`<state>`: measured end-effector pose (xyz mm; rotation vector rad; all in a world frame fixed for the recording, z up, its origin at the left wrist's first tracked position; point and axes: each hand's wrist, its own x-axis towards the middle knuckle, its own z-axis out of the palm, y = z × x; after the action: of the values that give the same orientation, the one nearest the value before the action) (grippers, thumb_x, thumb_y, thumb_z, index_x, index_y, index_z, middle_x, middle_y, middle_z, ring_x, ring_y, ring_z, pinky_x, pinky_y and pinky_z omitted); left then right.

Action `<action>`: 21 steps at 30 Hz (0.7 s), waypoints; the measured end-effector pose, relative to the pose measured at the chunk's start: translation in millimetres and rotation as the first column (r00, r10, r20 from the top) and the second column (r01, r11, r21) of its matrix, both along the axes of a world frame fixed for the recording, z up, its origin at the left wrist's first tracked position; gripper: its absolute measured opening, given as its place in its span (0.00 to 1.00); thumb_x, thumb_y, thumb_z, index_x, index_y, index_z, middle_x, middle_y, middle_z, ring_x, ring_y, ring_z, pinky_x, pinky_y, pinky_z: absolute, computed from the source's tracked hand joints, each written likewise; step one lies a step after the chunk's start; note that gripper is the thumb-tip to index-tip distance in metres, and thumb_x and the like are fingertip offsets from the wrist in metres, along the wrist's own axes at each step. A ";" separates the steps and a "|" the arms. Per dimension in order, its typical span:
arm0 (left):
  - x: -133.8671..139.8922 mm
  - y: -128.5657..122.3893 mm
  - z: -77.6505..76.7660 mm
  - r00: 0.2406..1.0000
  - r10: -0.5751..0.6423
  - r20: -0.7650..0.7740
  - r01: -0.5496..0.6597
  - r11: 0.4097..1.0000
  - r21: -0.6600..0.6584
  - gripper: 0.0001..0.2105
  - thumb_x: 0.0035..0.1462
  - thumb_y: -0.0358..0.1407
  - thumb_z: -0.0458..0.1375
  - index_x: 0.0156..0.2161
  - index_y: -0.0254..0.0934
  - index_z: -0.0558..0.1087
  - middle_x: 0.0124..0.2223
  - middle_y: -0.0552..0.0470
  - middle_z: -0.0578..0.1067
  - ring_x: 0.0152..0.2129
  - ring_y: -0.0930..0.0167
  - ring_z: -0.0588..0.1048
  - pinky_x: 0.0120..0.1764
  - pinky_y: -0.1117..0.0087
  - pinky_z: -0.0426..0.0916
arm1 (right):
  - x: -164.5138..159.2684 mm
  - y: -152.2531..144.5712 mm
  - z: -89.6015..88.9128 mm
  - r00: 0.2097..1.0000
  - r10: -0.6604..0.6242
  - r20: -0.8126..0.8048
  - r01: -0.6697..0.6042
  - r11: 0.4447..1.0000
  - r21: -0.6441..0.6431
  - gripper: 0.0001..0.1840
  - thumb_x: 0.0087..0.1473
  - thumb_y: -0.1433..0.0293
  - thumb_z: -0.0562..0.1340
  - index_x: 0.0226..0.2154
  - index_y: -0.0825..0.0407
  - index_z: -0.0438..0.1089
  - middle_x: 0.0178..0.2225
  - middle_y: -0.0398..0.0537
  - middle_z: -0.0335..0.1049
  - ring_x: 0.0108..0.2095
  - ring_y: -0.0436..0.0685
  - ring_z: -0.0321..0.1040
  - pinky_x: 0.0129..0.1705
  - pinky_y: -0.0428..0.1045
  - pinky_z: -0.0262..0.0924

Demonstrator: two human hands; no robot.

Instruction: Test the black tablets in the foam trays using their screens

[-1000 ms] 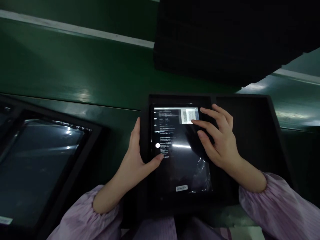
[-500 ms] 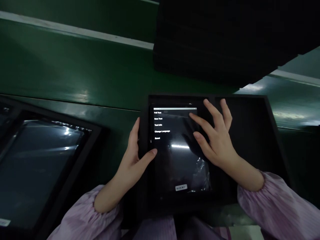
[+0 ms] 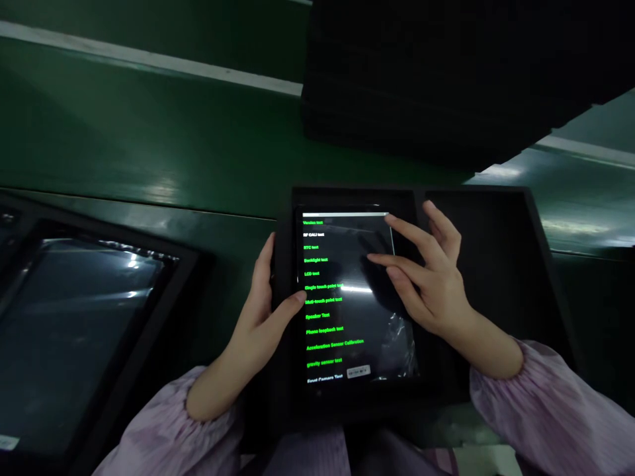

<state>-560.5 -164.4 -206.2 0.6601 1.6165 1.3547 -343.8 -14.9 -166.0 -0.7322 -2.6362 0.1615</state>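
A tablet (image 3: pixel 357 311) with a lit screen lies in the left compartment of a black tray (image 3: pixel 421 193). The screen lists test names, most in green and a few in white, under a pale top bar. Clear film wrinkles at its lower right corner, and a small barcode label (image 3: pixel 358 371) sticks near the bottom. My left hand (image 3: pixel 262 317) grips the tray's left wall, fingers outside and thumb over the tablet's edge. Above the screen's right side is my right hand (image 3: pixel 439 277), fingers spread, index fingertip at the list; whether it touches the glass I cannot tell.
To the left, a second black tray (image 3: pixel 163 284) holds another tablet (image 3: pixel 84 330) with a dark screen. A tall black stack (image 3: pixel 421 86) stands behind my tray on the green surface (image 3: pixel 198 145). The tray's right compartment (image 3: pixel 501 264) lies beside my right hand.
The screen has switched from a short white menu to a long, mostly green test list. My right index finger has moved down the screen. My left hand stays at the tray's side.
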 end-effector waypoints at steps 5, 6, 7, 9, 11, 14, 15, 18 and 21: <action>1.5 -0.2 -4.0 1.000 0.019 -0.018 -0.018 0.999 0.033 0.40 0.59 0.42 0.64 0.74 0.53 0.56 0.76 0.54 0.58 0.73 0.56 0.58 0.69 0.55 0.63 | -0.5 2.0 -2.4 0.999 0.030 0.036 -0.029 0.999 -0.036 0.16 0.69 0.65 0.58 0.48 0.42 0.81 0.68 0.44 0.66 0.75 0.75 0.43 0.71 0.78 0.51; 0.9 -0.1 -4.0 1.000 0.016 -0.013 -0.016 1.000 0.027 0.40 0.59 0.43 0.64 0.74 0.53 0.56 0.76 0.54 0.59 0.73 0.57 0.58 0.70 0.55 0.62 | 0.0 1.4 -1.1 1.000 0.020 0.021 -0.019 0.999 -0.038 0.17 0.69 0.65 0.57 0.48 0.41 0.81 0.67 0.44 0.67 0.75 0.75 0.44 0.71 0.77 0.52; 0.1 0.0 -3.6 1.000 0.013 -0.005 -0.012 1.000 0.014 0.39 0.60 0.43 0.64 0.74 0.52 0.56 0.76 0.54 0.59 0.72 0.57 0.59 0.70 0.55 0.61 | 1.0 0.2 1.5 1.000 0.002 -0.005 -0.003 0.999 -0.035 0.17 0.69 0.66 0.56 0.48 0.41 0.81 0.66 0.44 0.68 0.74 0.74 0.47 0.70 0.76 0.53; -1.5 -0.1 -1.8 1.000 0.021 0.007 -0.020 1.000 -0.017 0.38 0.61 0.44 0.63 0.74 0.51 0.57 0.76 0.54 0.60 0.72 0.57 0.59 0.71 0.55 0.60 | 4.5 -3.5 10.8 0.996 -0.048 -0.072 0.047 0.999 -0.020 0.18 0.70 0.67 0.55 0.49 0.42 0.81 0.65 0.45 0.70 0.72 0.72 0.52 0.70 0.74 0.56; -2.1 -1.0 1.5 0.999 0.049 0.001 -0.049 0.998 -0.039 0.36 0.61 0.47 0.62 0.73 0.50 0.59 0.75 0.55 0.61 0.73 0.57 0.58 0.71 0.55 0.59 | 12.4 -6.9 24.0 0.986 -0.104 -0.130 0.106 0.994 0.008 0.19 0.70 0.68 0.54 0.49 0.43 0.81 0.62 0.47 0.72 0.70 0.70 0.58 0.69 0.72 0.58; -0.2 -4.6 9.0 0.996 0.082 -0.038 -0.085 0.994 -0.071 0.32 0.61 0.51 0.63 0.69 0.53 0.67 0.74 0.61 0.64 0.73 0.57 0.56 0.72 0.57 0.58 | 40.2 -4.0 41.0 0.962 -0.219 -0.161 0.232 0.971 0.062 0.18 0.71 0.66 0.54 0.50 0.43 0.80 0.59 0.49 0.76 0.66 0.70 0.65 0.67 0.71 0.61; 0.9 -6.5 11.7 0.995 0.088 -0.052 -0.093 0.991 -0.095 0.30 0.60 0.52 0.63 0.67 0.55 0.69 0.73 0.63 0.65 0.73 0.58 0.56 0.72 0.57 0.57 | 55.5 -0.4 43.6 0.945 -0.284 -0.159 0.299 0.951 0.076 0.19 0.71 0.64 0.55 0.52 0.43 0.79 0.58 0.50 0.77 0.64 0.69 0.68 0.66 0.70 0.62; 3.2 -16.0 17.2 0.990 0.110 -0.083 -0.125 0.968 -0.218 0.27 0.59 0.56 0.64 0.62 0.61 0.73 0.68 0.68 0.71 0.72 0.56 0.60 0.73 0.52 0.56 | 119.5 11.1 38.4 0.790 -0.598 -0.133 0.610 0.788 0.080 0.28 0.69 0.50 0.57 0.58 0.49 0.77 0.55 0.59 0.78 0.56 0.71 0.75 0.59 0.65 0.68; 0.4 -32.8 16.3 0.988 0.073 -0.137 -0.116 0.935 -0.336 0.27 0.53 0.58 0.68 0.59 0.63 0.75 0.65 0.67 0.75 0.70 0.50 0.63 0.73 0.45 0.53 | 198.8 9.0 19.1 0.434 -0.901 0.012 0.901 0.434 -0.001 0.48 0.55 0.39 0.66 0.57 0.66 0.76 0.46 0.75 0.80 0.49 0.78 0.79 0.48 0.64 0.71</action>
<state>-560.1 -197.2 -189.9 0.4662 1.9475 1.0754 -145.1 -5.9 -146.9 -2.0307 -1.8499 -0.1536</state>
